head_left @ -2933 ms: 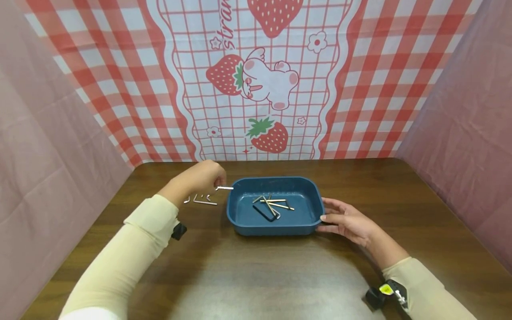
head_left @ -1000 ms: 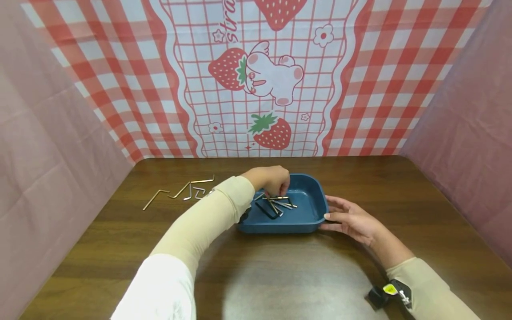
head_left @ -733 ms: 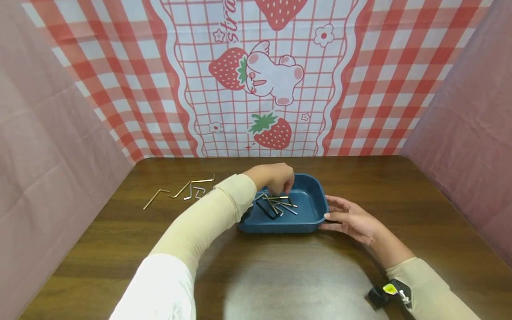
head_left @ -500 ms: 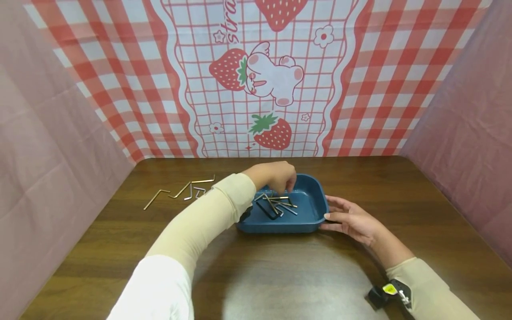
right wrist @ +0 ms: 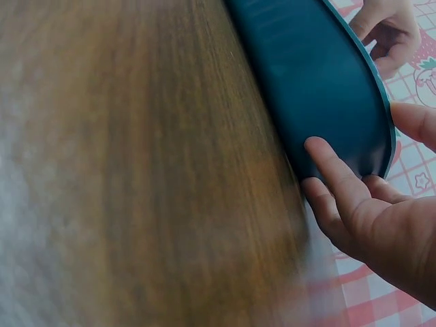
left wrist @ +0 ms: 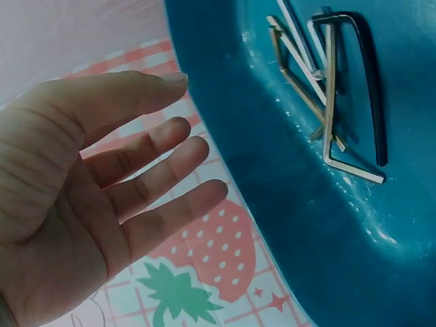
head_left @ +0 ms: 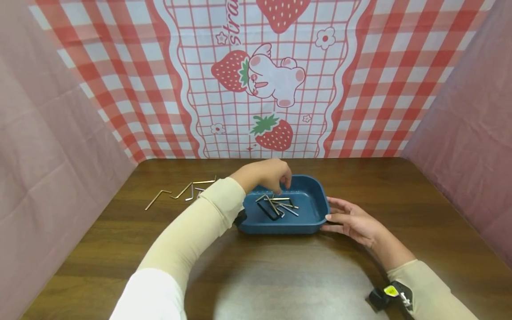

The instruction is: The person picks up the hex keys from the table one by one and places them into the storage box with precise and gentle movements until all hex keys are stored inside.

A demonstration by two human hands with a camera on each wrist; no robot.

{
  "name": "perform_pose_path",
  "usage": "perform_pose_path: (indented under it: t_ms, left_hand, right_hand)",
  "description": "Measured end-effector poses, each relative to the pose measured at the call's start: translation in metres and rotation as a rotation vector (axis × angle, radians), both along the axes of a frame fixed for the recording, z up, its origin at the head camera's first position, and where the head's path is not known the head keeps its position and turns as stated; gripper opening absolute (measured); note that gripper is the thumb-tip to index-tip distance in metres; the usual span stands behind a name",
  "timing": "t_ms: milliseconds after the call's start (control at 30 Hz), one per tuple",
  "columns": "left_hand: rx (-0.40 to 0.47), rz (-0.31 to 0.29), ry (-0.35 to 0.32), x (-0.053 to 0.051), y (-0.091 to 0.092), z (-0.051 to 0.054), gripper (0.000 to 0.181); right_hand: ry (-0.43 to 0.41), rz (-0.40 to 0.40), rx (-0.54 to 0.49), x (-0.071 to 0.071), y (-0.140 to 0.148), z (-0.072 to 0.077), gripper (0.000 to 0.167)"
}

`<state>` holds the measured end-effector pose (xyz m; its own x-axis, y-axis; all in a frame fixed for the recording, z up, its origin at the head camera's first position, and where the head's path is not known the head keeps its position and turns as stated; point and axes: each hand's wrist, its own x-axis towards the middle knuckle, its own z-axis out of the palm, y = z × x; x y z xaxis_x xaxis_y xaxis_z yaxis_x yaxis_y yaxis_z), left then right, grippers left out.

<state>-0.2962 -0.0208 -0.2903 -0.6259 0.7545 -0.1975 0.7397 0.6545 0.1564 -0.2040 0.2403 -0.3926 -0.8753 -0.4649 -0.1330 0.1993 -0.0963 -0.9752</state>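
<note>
Seemingly part done: hex keys point(left wrist: 330, 102) lie in a blue tray point(head_left: 280, 229), more keys point(head_left: 154, 200) on the table point(head_left: 256, 275) — left hand point(head_left: 272, 172) empty, fingers spread, right hand point(head_left: 354, 222) pinching the tray's end.

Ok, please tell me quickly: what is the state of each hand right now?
Left hand: open, fingers relaxed, holding nothing.
Right hand: holding the blue tray by its right end, thumb at the rim.
</note>
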Motion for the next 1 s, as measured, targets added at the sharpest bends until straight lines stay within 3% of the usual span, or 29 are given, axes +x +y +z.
perform_pose_path:
  t_ms: [200, 400, 733, 1000]
  left_hand:
    - [0.083, 0.033, 0.03, 0.009, -0.009, 0.006, 0.022]
    - [0.086, 0.026, 0.101, 0.021, -0.019, 0.01, 0.025]
    - [0.063, 0.01, 0.334, 0.04, -0.042, -0.001, 0.034]
    - [0.111, 0.059, 0.392, 0.051, -0.063, -0.005, 0.034]
  right_hand:
    - [-0.003, 0.001, -0.005, 0.001, 0.001, -0.002, 0.074]
    - [-0.001, -0.002, -0.001, 0.0, 0.001, -0.001, 0.074]
    - [-0.007, 0.012, 0.001, -0.002, 0.001, 0.0, 0.074]
    - [-0.005, 0.008, -0.007, -0.002, 0.002, 0.0, 0.075]
